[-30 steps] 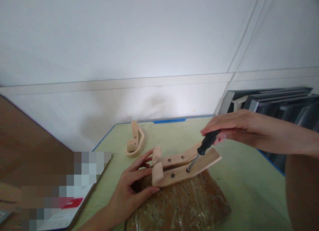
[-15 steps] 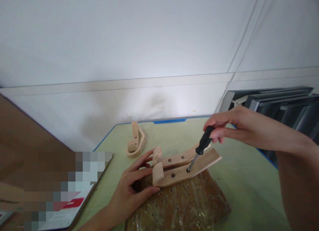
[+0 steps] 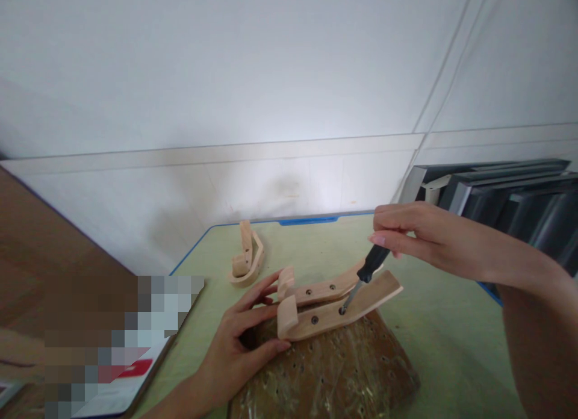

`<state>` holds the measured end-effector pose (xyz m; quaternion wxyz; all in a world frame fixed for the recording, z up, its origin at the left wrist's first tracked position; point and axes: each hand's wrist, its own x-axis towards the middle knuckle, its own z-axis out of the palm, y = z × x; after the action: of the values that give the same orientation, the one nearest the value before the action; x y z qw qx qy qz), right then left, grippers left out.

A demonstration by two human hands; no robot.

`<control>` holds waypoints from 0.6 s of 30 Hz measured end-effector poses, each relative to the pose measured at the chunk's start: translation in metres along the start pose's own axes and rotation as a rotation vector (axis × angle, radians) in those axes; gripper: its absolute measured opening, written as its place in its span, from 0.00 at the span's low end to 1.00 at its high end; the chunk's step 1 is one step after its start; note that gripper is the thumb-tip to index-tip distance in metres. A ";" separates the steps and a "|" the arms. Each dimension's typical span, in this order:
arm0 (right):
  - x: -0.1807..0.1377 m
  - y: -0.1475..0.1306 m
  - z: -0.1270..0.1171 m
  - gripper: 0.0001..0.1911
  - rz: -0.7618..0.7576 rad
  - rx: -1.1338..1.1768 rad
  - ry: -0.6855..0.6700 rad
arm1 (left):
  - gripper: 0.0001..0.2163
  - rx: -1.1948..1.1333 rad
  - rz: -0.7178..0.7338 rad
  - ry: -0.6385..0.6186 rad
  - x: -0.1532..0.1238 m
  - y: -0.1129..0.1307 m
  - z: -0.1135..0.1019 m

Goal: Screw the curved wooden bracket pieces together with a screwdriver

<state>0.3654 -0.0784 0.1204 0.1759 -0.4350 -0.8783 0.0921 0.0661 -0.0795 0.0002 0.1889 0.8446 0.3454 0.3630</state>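
My right hand (image 3: 409, 229) grips the black handle of a screwdriver (image 3: 374, 261). The shaft slants down to the left, its tip in a screw hole of the nearer curved wooden piece (image 3: 316, 330). A second, similar wooden piece (image 3: 318, 291) lies alongside, just behind. Both have dark screws and raised blocks at their left ends. My left hand (image 3: 235, 341) clasps those ends, thumb on the near side and fingers on the far side. Beneath them is a brown, tape-covered board (image 3: 343, 377) dotted with holes.
Two more curved wooden pieces (image 3: 246, 277) lie at the back left of the pale green table (image 3: 198, 310). Dark panels (image 3: 506, 190) lean together at the right against the white wall (image 3: 271, 76). A white and red printed item (image 3: 135, 371), partly pixelated, is at the lower left.
My right hand has rolled around the screwdriver handle, and the handle leans slightly more to the right. The tip stays in the same hole. My left hand and the wooden pieces hold still.
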 end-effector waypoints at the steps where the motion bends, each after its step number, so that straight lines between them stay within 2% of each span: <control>1: 0.001 0.001 0.002 0.15 0.031 -0.001 -0.011 | 0.14 0.002 0.002 -0.004 0.000 -0.001 0.000; 4: 0.002 0.005 0.005 0.18 0.102 -0.003 -0.015 | 0.15 0.014 0.005 -0.018 0.000 -0.002 -0.001; 10: 0.002 0.009 0.005 0.22 0.130 0.007 -0.027 | 0.14 0.013 -0.008 -0.020 -0.001 -0.002 -0.001; 18: 0.006 0.003 0.011 0.19 0.150 0.010 0.038 | 0.14 0.012 -0.008 -0.011 0.002 0.001 -0.002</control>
<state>0.3599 -0.0721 0.1111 0.1873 -0.5002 -0.8393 0.1013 0.0662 -0.0783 0.0027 0.1872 0.8463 0.3497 0.3556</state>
